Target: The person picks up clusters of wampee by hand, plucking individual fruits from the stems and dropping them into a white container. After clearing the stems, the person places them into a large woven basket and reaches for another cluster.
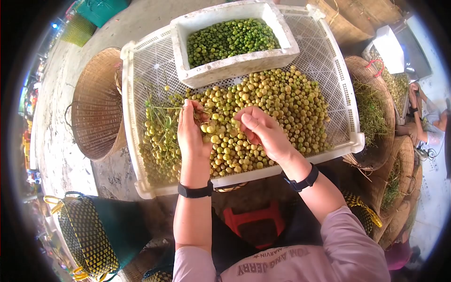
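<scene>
Over a white perforated tray [347, 101] full of yellow-green round fruit [286, 98], my two hands are near each other. My left hand [193, 127] has its fingers curled round a small bunch of fruit [210, 127], with thin stems by its fingertips. Just to the right, my right hand [263, 131] has its thumb and fingers pinched together beside the bunch; whatever they hold is too small to make out. Green stems [162, 115] with fruit lie left of my left hand. Behind both hands, a white foam box [239, 63] holds smaller, greener fruit [230, 40].
A wicker basket [98, 105] stands left of the tray. Baskets of stems [371, 110] stand at the right, where another person's arm [416, 105] shows. A checkered woven bag [87, 235] is at the lower left, and a red stool [253, 218] below the tray.
</scene>
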### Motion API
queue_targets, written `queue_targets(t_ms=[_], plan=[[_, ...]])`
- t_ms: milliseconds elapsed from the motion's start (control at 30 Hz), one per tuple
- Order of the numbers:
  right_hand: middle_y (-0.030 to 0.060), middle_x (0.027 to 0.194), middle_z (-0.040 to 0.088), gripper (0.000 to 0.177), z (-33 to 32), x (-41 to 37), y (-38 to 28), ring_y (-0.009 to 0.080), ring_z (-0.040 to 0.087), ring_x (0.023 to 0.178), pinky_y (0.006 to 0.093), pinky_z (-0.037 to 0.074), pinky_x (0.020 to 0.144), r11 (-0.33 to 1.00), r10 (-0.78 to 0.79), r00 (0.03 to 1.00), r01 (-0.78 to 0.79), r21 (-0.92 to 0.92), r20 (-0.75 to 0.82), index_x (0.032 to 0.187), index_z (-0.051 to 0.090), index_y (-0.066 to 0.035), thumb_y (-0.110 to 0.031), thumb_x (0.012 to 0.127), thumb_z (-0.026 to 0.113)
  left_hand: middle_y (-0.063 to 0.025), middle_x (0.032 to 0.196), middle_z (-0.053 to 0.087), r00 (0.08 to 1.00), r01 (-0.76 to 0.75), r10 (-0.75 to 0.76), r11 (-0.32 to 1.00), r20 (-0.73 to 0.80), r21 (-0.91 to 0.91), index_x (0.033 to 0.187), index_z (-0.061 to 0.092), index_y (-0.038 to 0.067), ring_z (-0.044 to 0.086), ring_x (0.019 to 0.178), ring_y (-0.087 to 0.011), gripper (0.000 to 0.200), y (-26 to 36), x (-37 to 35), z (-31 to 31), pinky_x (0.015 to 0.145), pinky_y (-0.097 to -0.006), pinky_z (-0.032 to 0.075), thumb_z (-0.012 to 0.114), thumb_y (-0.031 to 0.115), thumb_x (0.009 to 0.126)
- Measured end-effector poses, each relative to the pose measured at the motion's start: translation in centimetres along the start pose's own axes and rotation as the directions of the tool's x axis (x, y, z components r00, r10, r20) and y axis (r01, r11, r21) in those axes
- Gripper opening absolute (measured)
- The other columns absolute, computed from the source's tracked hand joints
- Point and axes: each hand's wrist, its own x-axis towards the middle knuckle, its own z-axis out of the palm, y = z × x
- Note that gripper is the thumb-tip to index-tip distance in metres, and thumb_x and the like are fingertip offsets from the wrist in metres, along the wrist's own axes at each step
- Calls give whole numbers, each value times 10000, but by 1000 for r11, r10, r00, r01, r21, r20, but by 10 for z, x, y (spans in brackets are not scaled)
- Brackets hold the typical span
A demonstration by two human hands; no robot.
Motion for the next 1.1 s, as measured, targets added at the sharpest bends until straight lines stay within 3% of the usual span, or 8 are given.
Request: queue_targets(t_ms=[133, 333, 433, 533, 600, 700, 867, 1100], plan=[[-98, 749, 471, 162, 3, -1, 1, -14, 379, 619, 167, 301, 506, 991, -54, 998, 56, -125, 22, 947, 589, -131, -292, 938, 601, 17, 784, 513, 1000, 0, 1, 1000, 16, -16, 887, 566, 109, 474, 679, -95, 213, 0, -3, 5, 598, -233, 416, 512, 293, 981], [-76, 750, 511, 166, -2, 0, 3, 11, 416, 621, 178, 340, 519, 969, -12, 999, 19, 245, -30, 934, 584, -124, -290, 945, 584, 18, 773, 506, 998, -54, 54, 999, -34, -3, 893, 566, 119, 475, 676, -88, 205, -1, 0, 4, 553, -227, 417, 514, 299, 978], [-25, 818, 570, 146, -8, 0, 2, 47, 478, 651, 190, 386, 530, 927, 9, 999, 7, 374, -41, 965, 583, -98, -238, 947, 546, 5, 798, 531, 999, 29, -35, 986, -32, -164, 913, 567, 118, 497, 679, -84, 181, 5, 3, 1, 523, -227, 446, 535, 288, 967], [-9, 902, 610, 146, -10, 3, 11, 51, 516, 699, 201, 425, 564, 920, 52, 998, -65, 386, 45, 1015, 593, -87, -189, 928, 536, 4, 795, 532, 994, 99, -107, 963, -18, -251, 916, 564, 111, 502, 682, -85, 181, 8, 2, 1, 522, -210, 447, 550, 287, 959], [-14, 949, 621, 309, -4, -2, 12, 37, 527, 733, 203, 448, 612, 931, 132, 988, -153, 333, 86, 1204, 543, -79, -190, 916, 556, 1, 780, 532, 995, 98, -102, 966, -1, -241, 917, 565, 109, 508, 669, -87, 186, 6, -2, 3, 517, -198, 440, 559, 290, 955], [-29, 949, 600, 490, 6, -6, 6, 19, 508, 738, 179, 429, 628, 944, 108, 976, -161, 289, 191, 1306, 475, -79, -279, 896, 656, -7, 778, 534, 991, 131, -126, 967, 39, -218, 928, 568, 105, 510, 647, -96, 188, 6, -8, 8, 527, -213, 449, 562, 292, 953], [-45, 921, 591, 522, 15, -7, 10, 9, 476, 707, 162, 390, 596, 975, 83, 989, -106, 194, 120, 1314, 475, -84, -320, 890, 668, -5, 772, 532, 995, 96, -96, 985, 9, -140, 939, 576, 102, 509, 627, -110, 206, -6, -10, 14, 547, -262, 455, 564, 307, 951], [-52, 769, 575, 296, 11, -8, 17, 7, 426, 597, 152, 326, 513, 971, 15, 999, -27, 238, 51, 1131, 620, -89, -284, 910, 647, 19, 794, 511, 997, 73, -68, 989, 43, -129, 946, 584, 97, 482, 682, -93, 200, -7, -8, 13, 562, -245, 432, 557, 295, 955]])
